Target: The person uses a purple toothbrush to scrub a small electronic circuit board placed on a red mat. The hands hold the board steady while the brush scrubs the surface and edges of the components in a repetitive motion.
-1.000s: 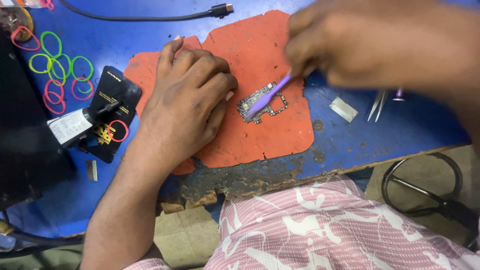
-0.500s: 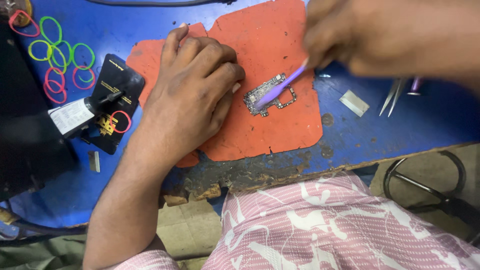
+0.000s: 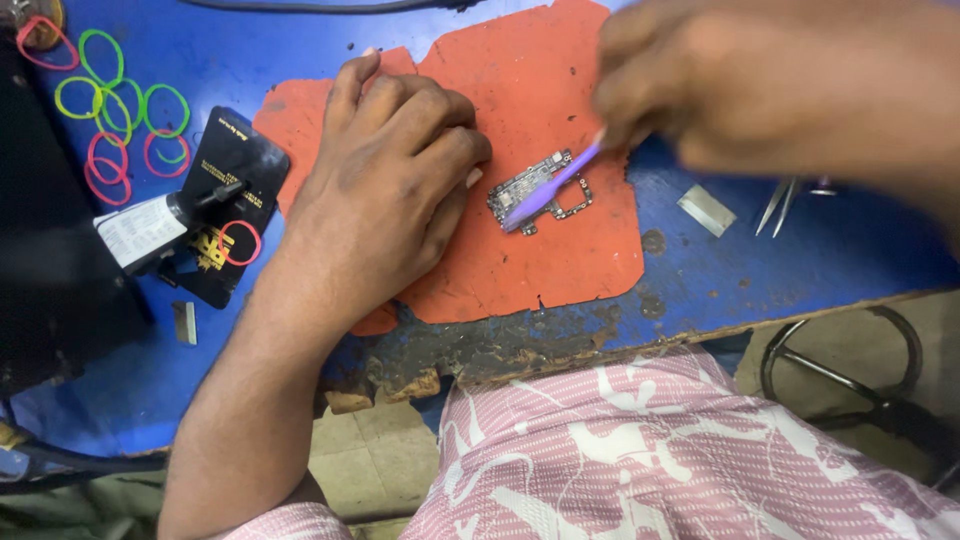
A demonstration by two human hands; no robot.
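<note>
I am brushing the small circuit board (image 3: 538, 190) on the orange mat (image 3: 520, 260). My right hand (image 3: 760, 90) pinches the purple brush (image 3: 552, 187). My left hand (image 3: 385, 190) lies flat beside the board, holding nothing. Next, I think, come gentle strokes, board kept steady.

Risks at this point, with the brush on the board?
1. The small circuit board lies loose on the orange mat; the left hand steadies it only at one edge, so a hard stroke may skid it.
2. The right hand is blurred with motion, so the purple brush might snag tiny parts.
3. The mat sits near the chipped bench edge; the board might fall off.
</note>
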